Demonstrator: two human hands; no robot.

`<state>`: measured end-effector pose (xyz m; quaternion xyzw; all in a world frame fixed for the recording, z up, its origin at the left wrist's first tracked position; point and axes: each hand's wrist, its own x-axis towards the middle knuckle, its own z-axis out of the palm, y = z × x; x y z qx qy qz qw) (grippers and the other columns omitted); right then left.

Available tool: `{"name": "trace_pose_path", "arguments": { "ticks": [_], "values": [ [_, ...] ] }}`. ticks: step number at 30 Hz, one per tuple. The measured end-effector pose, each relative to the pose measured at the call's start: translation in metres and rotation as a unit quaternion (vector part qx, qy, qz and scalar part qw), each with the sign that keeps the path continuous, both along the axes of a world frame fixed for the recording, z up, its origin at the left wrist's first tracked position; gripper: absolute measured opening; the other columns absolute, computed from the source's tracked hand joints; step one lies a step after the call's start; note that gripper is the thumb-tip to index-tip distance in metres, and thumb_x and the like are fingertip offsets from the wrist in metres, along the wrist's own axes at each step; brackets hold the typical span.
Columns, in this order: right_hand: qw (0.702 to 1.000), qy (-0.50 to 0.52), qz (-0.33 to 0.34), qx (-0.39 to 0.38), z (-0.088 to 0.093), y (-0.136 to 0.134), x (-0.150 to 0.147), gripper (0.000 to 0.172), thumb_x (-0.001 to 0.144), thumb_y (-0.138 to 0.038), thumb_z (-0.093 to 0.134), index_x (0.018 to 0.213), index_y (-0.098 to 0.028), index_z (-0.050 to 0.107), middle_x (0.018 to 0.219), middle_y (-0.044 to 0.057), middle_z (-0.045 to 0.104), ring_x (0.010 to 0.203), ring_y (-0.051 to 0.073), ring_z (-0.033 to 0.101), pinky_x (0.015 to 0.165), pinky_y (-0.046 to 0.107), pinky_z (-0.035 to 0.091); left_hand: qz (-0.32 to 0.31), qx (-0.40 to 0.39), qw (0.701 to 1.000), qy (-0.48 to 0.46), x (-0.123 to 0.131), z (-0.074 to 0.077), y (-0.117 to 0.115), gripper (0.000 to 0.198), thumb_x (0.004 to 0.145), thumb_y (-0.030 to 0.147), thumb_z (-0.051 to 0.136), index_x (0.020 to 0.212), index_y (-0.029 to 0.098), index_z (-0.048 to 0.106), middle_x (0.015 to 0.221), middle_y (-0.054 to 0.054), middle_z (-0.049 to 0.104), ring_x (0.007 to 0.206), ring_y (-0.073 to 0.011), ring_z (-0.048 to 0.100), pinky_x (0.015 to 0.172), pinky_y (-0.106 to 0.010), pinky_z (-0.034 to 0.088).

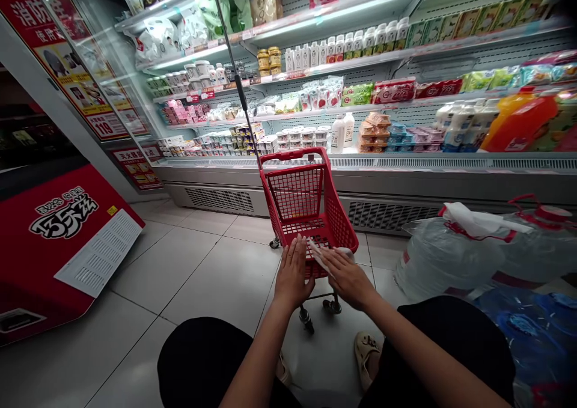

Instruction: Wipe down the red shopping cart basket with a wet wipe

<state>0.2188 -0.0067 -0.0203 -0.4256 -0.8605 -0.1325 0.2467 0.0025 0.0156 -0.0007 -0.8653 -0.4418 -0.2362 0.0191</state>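
A small red plastic shopping cart [341,219] stands before me, a thin dark pole [240,92] rising from its left side. My left hand [294,274] is at the near end of its basket, fingers stretched out and together, with nothing seen in it. Beside it, my right hand [349,277] presses a folded white cloth or tissue [318,255] to the basket's near rim. Part of that white piece lies hidden under the right fingers.
A lit refrigerated display [406,173] runs behind the cart with shelves of dairy and drinks. At left stands a red freezer cabinet [40,270]. Large water bottles [444,255] and blue water jugs [525,330] are on my right. Tiled floor [198,282] surrounds the cart.
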Motion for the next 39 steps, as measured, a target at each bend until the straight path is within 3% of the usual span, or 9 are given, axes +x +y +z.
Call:
{"name": "trace_pose_path", "arguments": {
  "ticks": [4,7,14,21,24,28,33,39],
  "values": [
    [0.997,0.001,-0.070,0.015,-0.003,0.008,0.056,0.066,0.104,-0.018,0.037,0.167,-0.020,0.018,0.164,0.008,0.044,0.152,0.022,0.038,0.128,0.050,0.028,-0.001,0.008,1.000,0.014,0.003,0.000,0.002,0.106,0.088,0.026,0.061,0.167,0.022,-0.010,0.176,-0.007,0.011,0.162,-0.0254,0.009,0.131,-0.050,0.020],
    [0.995,0.010,-0.102,0.016,-0.007,0.009,0.069,0.066,0.104,-0.021,0.038,0.167,-0.020,0.019,0.161,0.008,0.047,0.151,0.023,0.039,0.128,0.050,0.028,-0.003,0.016,1.000,0.023,0.005,0.000,0.003,0.106,0.089,0.027,0.062,0.167,0.023,-0.009,0.176,-0.006,0.011,0.162,-0.0249,0.010,0.132,-0.049,0.019],
    [0.992,0.064,-0.109,0.001,-0.013,-0.006,0.032,0.065,0.105,-0.028,0.038,0.167,-0.017,0.021,0.151,0.013,0.057,0.146,0.028,0.046,0.125,0.052,0.034,0.030,0.024,0.998,0.044,-0.011,0.005,0.004,0.099,0.090,0.029,0.063,0.168,0.026,0.002,0.176,-0.004,0.007,0.162,-0.0258,0.008,0.131,-0.049,0.017],
    [0.998,0.022,-0.052,-0.022,-0.002,-0.024,-0.011,0.075,0.098,-0.019,0.043,0.167,-0.016,0.017,0.168,0.009,0.036,0.156,0.029,0.030,0.124,0.052,0.037,0.131,0.026,0.990,0.035,-0.027,0.006,0.004,0.111,0.085,0.034,0.066,0.167,0.015,-0.007,0.175,-0.015,0.005,0.162,-0.0332,0.007,0.131,-0.058,0.004],
    [1.000,0.002,-0.010,-0.016,0.005,-0.027,-0.028,0.076,0.097,-0.017,0.044,0.167,-0.011,0.014,0.170,0.011,0.030,0.157,0.027,0.026,0.125,0.049,0.036,0.093,0.021,0.995,0.030,-0.016,0.001,-0.004,0.109,0.085,0.036,0.066,0.167,0.016,-0.003,0.175,-0.014,0.004,0.162,-0.0332,0.007,0.130,-0.058,0.007],
    [0.998,-0.028,0.045,-0.022,0.011,-0.025,-0.032,0.078,0.093,-0.013,0.047,0.166,-0.013,0.021,0.170,0.009,0.028,0.157,0.025,0.027,0.126,0.048,0.034,0.071,0.019,0.997,0.014,-0.014,-0.004,-0.014,0.101,0.087,0.032,0.064,0.167,0.016,0.004,0.175,-0.012,0.008,0.162,-0.0303,0.008,0.131,-0.054,0.015],
    [0.994,-0.059,0.093,-0.027,0.022,-0.004,-0.003,0.075,0.097,-0.016,0.047,0.167,-0.020,0.020,0.168,0.006,0.035,0.155,0.022,0.032,0.129,0.050,0.028,0.039,0.017,0.999,0.031,-0.036,-0.003,-0.010,0.094,0.091,0.024,0.057,0.168,0.021,0.003,0.175,-0.006,0.013,0.162,-0.0250,0.011,0.131,-0.048,0.017],
    [0.999,-0.050,0.019,-0.003,0.042,0.052,0.026,0.063,0.108,-0.026,0.037,0.167,-0.023,0.016,0.165,0.005,0.040,0.155,0.021,0.032,0.129,0.050,0.027,0.043,0.015,0.999,0.030,-0.039,-0.001,-0.002,0.095,0.092,0.028,0.059,0.168,0.024,0.002,0.175,-0.005,0.013,0.162,-0.0250,0.012,0.131,-0.049,0.016]
  ]
}}
